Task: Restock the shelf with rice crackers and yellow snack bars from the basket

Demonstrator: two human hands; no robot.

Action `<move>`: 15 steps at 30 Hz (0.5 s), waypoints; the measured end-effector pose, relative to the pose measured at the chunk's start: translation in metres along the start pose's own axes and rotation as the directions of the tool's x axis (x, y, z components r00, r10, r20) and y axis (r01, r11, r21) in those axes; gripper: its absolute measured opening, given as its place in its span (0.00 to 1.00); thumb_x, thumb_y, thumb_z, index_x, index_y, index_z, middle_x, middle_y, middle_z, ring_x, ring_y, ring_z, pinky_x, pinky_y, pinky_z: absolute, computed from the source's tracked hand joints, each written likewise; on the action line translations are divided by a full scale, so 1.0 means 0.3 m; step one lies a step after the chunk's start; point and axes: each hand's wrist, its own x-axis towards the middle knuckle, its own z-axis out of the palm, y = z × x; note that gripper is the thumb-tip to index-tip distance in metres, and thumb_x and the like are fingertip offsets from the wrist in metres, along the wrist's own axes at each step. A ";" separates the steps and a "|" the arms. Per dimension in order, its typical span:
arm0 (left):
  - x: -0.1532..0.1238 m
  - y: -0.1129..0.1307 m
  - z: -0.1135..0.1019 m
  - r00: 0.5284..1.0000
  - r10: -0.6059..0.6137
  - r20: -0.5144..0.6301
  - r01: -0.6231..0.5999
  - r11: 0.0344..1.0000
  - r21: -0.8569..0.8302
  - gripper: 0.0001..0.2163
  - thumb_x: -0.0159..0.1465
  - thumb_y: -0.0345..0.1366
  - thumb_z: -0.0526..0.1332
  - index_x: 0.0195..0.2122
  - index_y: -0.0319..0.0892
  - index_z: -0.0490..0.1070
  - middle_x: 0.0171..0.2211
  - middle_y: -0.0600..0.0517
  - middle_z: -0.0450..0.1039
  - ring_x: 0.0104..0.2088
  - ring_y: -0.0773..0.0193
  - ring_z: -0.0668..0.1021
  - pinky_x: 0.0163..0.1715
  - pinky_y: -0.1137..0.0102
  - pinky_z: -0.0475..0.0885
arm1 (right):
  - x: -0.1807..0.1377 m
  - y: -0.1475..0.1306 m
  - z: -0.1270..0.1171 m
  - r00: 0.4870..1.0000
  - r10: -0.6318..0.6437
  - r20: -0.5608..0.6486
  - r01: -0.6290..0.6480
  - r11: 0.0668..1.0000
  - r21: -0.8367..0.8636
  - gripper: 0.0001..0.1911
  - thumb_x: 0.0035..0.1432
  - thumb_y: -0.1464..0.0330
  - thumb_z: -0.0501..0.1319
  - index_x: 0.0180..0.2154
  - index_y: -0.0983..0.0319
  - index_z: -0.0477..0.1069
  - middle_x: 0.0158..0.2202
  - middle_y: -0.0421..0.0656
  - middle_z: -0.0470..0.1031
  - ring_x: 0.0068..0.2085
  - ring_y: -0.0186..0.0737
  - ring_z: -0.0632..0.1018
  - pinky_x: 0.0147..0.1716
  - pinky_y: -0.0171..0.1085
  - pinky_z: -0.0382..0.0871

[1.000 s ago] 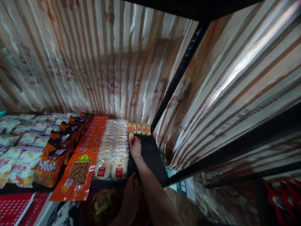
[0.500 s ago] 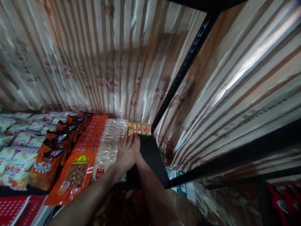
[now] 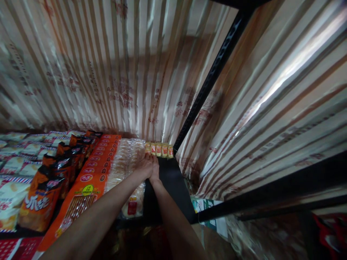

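My left hand [image 3: 145, 167] and my right hand [image 3: 154, 169] are side by side, touching, at the back of a black shelf [image 3: 170, 189]. Their fingers are drawn together at the left end of a row of small yellow packets [image 3: 162, 150] with red labels. Whatever lies between the fingertips is hidden by the hands. Just left of them, and partly behind my left forearm, are clear-wrapped pale round snacks [image 3: 126, 155] in long rows, with a red label on the front pack [image 3: 132, 207].
Orange flat snack packs [image 3: 90, 177] overlap further left, beside orange-and-black bags [image 3: 40, 202] and white snack bags [image 3: 12, 202]. A black perforated post [image 3: 208, 85] rises at the shelf's back right corner. Striped sheeting [image 3: 130, 72] hangs behind. A black bar [image 3: 271, 184] runs off right.
My hands have moved slightly left and their fingers are more bent. The single yellow packet at my fingertips in front of the row no longer shows. The view has shifted a little.
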 end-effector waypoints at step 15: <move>0.035 -0.026 0.000 0.999 -0.017 -0.033 0.015 0.998 -0.062 0.10 0.56 0.34 0.57 0.40 0.44 0.70 0.41 0.45 0.74 0.58 0.50 0.64 0.59 0.55 0.55 | -0.024 -0.015 -0.048 1.000 0.002 -0.031 0.001 0.994 0.113 0.16 0.53 0.75 0.54 0.45 0.64 0.69 0.42 0.48 0.71 0.42 0.39 0.74 0.44 0.38 0.68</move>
